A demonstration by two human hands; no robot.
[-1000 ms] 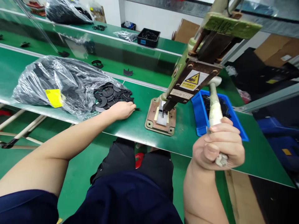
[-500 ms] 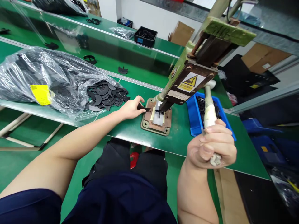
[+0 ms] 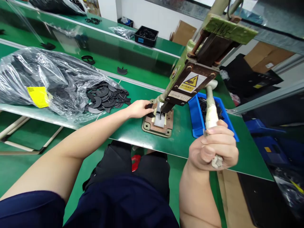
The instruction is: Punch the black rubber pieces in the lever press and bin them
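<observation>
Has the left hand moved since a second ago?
Yes. The left hand has gone right, away from the pile of black pieces, and now holds a black piece at the press base.

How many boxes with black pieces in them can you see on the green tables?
2. A blue bin sits right of the press, behind the right hand gripping the lever. A black bin sits on the far table. Others may be hidden.

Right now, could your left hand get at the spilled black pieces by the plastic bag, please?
Probably yes: the left hand is at the press base, and the black pieces lie just to its left on bare green table, nothing between.
</observation>
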